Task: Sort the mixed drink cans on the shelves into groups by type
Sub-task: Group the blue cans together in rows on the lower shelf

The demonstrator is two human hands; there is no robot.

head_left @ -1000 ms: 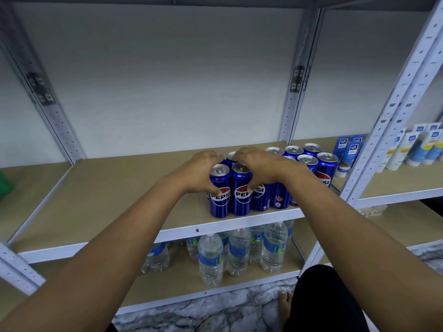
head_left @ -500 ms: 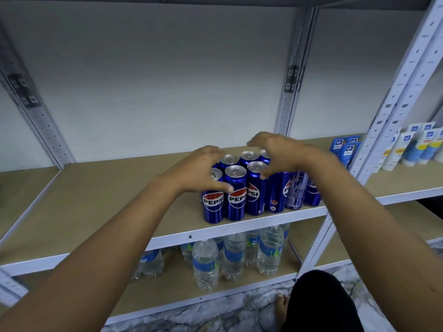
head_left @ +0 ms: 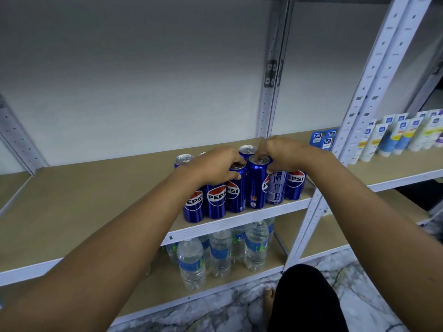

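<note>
Several blue Pepsi cans (head_left: 217,200) stand packed together at the front edge of the tan middle shelf (head_left: 96,202), near its right end. My left hand (head_left: 215,164) lies over the tops of the left cans, its fingers curled round the rim of one can (head_left: 236,190). My right hand (head_left: 285,154) comes in from the right and grips the top of the neighbouring can (head_left: 257,185). Two can tops show behind the hands, and the rest of the back row is hidden.
Water bottles (head_left: 191,262) stand on the shelf below the cans. Blue packets (head_left: 323,140) and white tubes (head_left: 393,135) fill the bay to the right, past a white upright post (head_left: 359,104). The shelf left of the cans is bare board.
Both hands have dropped from hovering over the cluster onto the can tops and closed on two adjacent front cans. The view has drifted slightly left.
</note>
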